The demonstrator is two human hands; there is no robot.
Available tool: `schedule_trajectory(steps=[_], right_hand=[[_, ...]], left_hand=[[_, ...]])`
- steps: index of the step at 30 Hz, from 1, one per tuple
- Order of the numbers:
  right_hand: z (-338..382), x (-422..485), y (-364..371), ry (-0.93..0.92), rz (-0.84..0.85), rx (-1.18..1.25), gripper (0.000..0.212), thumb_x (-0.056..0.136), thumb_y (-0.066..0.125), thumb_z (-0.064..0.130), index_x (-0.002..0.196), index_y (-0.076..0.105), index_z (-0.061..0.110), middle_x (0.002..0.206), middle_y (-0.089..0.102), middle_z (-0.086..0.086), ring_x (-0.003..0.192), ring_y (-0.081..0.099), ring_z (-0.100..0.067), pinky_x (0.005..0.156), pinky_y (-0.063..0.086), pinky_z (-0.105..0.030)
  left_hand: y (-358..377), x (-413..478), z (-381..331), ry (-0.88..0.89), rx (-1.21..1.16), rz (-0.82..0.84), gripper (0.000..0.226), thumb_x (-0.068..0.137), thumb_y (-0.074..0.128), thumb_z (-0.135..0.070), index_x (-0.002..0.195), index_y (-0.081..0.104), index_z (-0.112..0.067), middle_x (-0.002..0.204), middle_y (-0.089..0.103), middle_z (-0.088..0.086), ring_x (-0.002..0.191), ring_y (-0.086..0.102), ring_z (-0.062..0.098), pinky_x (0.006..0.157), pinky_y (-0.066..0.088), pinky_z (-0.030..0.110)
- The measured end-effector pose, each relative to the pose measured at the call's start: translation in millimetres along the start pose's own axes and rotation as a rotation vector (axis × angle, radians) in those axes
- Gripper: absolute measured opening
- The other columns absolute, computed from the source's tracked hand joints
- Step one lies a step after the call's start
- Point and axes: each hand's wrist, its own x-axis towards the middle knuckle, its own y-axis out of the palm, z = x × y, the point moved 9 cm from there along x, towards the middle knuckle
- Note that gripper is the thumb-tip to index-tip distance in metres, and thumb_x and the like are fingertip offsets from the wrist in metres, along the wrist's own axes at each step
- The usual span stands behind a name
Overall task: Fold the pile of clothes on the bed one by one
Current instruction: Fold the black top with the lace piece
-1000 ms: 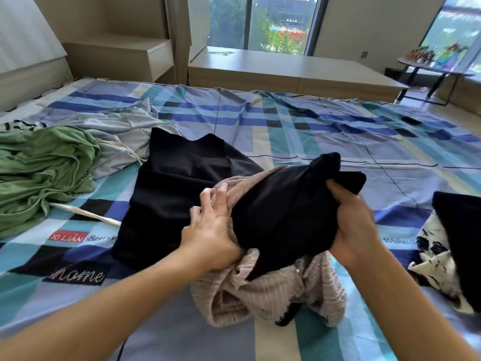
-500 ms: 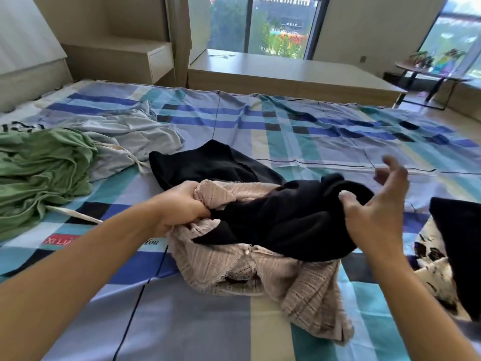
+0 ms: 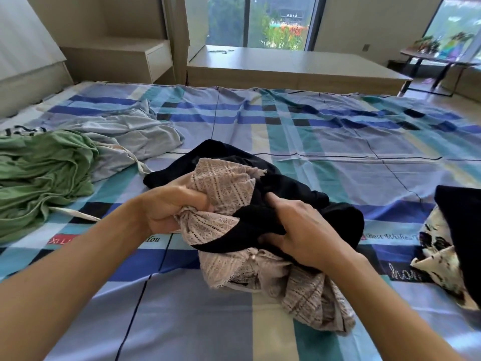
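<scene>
A crumpled beige lace garment (image 3: 223, 186) lies tangled with a black garment (image 3: 333, 214) in the middle of the blue checked bed sheet (image 3: 325, 142). My left hand (image 3: 166, 207) grips a bunch of the beige lace. My right hand (image 3: 299, 230) holds a fold of the black garment, fingers curled into the fabric. Part of the black cloth stretches back under the lace toward the far side.
A green garment (image 3: 44, 173) and a light grey-blue one (image 3: 130, 136) lie in a heap at the left. At the right edge sits a black piece (image 3: 463, 230) on a cream, black-patterned fabric (image 3: 440, 267). A low wooden platform (image 3: 286, 66) stands beyond the bed.
My right hand, open above the black garment half a second ago, has come down and gripped it. My left hand keeps its hold on the lace, and the bundle has shifted slightly left.
</scene>
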Motion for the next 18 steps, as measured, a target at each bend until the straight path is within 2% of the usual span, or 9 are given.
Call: schedule_trajectory(steps=[2, 5, 8, 10, 12, 13, 15, 16, 18], right_hand=[[-5, 2, -1, -0.014, 0.029, 0.090, 0.030, 0.083, 0.076, 0.045, 0.090, 0.052, 0.028, 0.080, 0.061, 0.012, 0.081, 0.062, -0.015, 0.069, 0.048, -0.037], [-22, 3, -12, 0.031, 0.037, 0.357, 0.026, 0.085, 0.076, 0.037, 0.075, 0.055, 0.027, 0.064, 0.051, 0.013, 0.061, 0.049, -0.003, 0.061, 0.041, -0.026], [-25, 2, -33, 0.023, -0.016, 0.544, 0.029, 0.089, 0.072, 0.035, 0.068, 0.056, 0.023, 0.060, 0.040, 0.007, 0.058, 0.037, -0.005, 0.056, 0.030, -0.024], [-19, 2, -44, -0.004, -0.040, 0.653, 0.036, 0.090, 0.066, 0.040, 0.065, 0.053, 0.018, 0.060, 0.037, 0.004, 0.058, 0.033, -0.008, 0.053, 0.026, -0.025], [-22, -1, -54, 0.038, -0.119, 0.792, 0.044, 0.092, 0.064, 0.037, 0.060, 0.045, 0.014, 0.060, 0.032, 0.003, 0.056, 0.030, -0.008, 0.050, 0.022, -0.022], [-30, -4, -57, 0.082, -0.174, 0.885, 0.049, 0.092, 0.065, 0.037, 0.060, 0.041, 0.009, 0.061, 0.031, -0.001, 0.056, 0.029, -0.012, 0.049, 0.021, -0.023], [-40, -10, -58, 0.202, -0.278, 1.107, 0.064, 0.088, 0.069, 0.046, 0.070, 0.042, -0.009, 0.070, 0.042, -0.010, 0.063, 0.037, -0.022, 0.053, 0.023, -0.030], [-46, -13, -53, 0.299, -0.327, 1.206, 0.065, 0.086, 0.070, 0.051, 0.074, 0.050, -0.010, 0.075, 0.047, -0.015, 0.067, 0.042, -0.027, 0.053, 0.030, -0.031], [-63, -21, -35, 0.574, -0.415, 1.333, 0.050, 0.085, 0.066, 0.055, 0.066, 0.062, 0.009, 0.068, 0.057, -0.013, 0.060, 0.055, -0.025, 0.052, 0.048, -0.028]], left_hand=[[-6, -1, -6, -0.003, 0.071, -0.001, 0.048, 0.059, 0.057, 0.014, 0.089, 0.080, -0.015, 0.085, 0.075, 0.013, 0.063, 0.072, 0.020, 0.056, 0.059, 0.026], [-35, -1, -27, 0.041, 0.305, -0.188, 0.041, 0.066, 0.061, 0.015, 0.088, 0.078, -0.015, 0.085, 0.077, 0.006, 0.070, 0.073, 0.013, 0.060, 0.058, 0.021], [-58, -8, -54, 0.135, 0.525, -0.358, 0.033, 0.065, 0.062, 0.004, 0.082, 0.079, -0.019, 0.084, 0.077, 0.004, 0.074, 0.072, 0.011, 0.063, 0.056, 0.018], [-67, -12, -66, 0.167, 0.594, -0.417, 0.037, 0.063, 0.062, -0.003, 0.096, 0.075, -0.014, 0.095, 0.077, 0.008, 0.083, 0.072, 0.013, 0.071, 0.058, 0.021], [-75, -15, -75, 0.181, 0.630, -0.449, 0.047, 0.065, 0.069, -0.008, 0.111, 0.071, -0.016, 0.107, 0.076, 0.007, 0.096, 0.072, 0.016, 0.086, 0.058, 0.026], [-79, -15, -79, 0.184, 0.636, -0.467, 0.049, 0.066, 0.074, -0.012, 0.114, 0.070, -0.020, 0.108, 0.076, 0.005, 0.100, 0.072, 0.017, 0.091, 0.057, 0.029], [-89, -17, -82, 0.191, 0.659, -0.548, 0.050, 0.070, 0.085, -0.016, 0.116, 0.068, -0.026, 0.110, 0.076, 0.001, 0.104, 0.071, 0.018, 0.094, 0.054, 0.033], [-95, -18, -83, 0.208, 0.706, -0.636, 0.047, 0.075, 0.086, -0.015, 0.117, 0.067, -0.025, 0.111, 0.074, 0.000, 0.106, 0.070, 0.017, 0.093, 0.053, 0.031], [-96, -28, -89, 0.283, 0.939, -0.886, 0.036, 0.083, 0.079, -0.014, 0.115, 0.065, -0.018, 0.111, 0.070, -0.003, 0.107, 0.067, 0.018, 0.087, 0.047, 0.025]])
